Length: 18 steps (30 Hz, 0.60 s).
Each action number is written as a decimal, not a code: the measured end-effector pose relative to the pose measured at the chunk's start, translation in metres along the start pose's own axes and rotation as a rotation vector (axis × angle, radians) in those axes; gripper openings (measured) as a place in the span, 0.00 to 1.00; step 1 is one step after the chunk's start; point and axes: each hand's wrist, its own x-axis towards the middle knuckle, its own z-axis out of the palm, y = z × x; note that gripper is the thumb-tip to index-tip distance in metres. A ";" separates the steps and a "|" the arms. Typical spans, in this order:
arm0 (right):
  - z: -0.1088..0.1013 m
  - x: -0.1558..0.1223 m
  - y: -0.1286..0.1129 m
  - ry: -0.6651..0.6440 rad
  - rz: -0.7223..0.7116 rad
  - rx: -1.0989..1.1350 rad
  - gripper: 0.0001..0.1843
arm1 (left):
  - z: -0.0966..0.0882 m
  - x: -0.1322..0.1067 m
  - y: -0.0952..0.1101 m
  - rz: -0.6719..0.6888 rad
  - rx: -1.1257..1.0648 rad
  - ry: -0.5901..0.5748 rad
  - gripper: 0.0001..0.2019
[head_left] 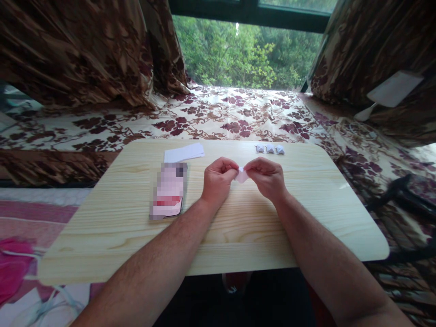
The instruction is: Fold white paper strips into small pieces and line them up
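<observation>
Between my two hands, over the middle of the table, is a small folded piece of white paper (pixel 241 175). My left hand (pixel 220 177) pinches its left side between thumb and fingers. On the opposite side, my right hand (pixel 267 176) pinches the paper the same way. The finer folds are too small to make out. Behind my right hand, three small folded paper pieces (pixel 270 149) stand in a row near the table's far edge. A stack of white paper strips (pixel 184 152) lies at the far left of the tabletop.
A phone (pixel 168 190), partly pixelated, lies left of my left hand on the light wooden table (pixel 129 240). Beyond the table is a ledge with flowered cloth (pixel 235 116) below a window. A white lamp (pixel 395 89) stands at the right, above a dark chair (pixel 398 195).
</observation>
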 end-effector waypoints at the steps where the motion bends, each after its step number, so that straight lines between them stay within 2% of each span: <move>1: 0.000 0.000 -0.001 0.000 0.001 -0.001 0.07 | 0.000 0.000 0.000 -0.016 -0.022 0.004 0.04; 8: 0.000 0.000 -0.003 0.013 0.033 -0.047 0.05 | 0.000 0.002 -0.001 -0.143 -0.144 0.005 0.03; 12: -0.001 0.000 -0.003 0.014 0.004 -0.069 0.07 | 0.000 0.001 0.000 -0.112 -0.137 -0.040 0.07; 18: 0.002 0.000 -0.004 0.012 -0.007 -0.094 0.05 | 0.001 0.000 0.001 -0.074 -0.087 -0.035 0.14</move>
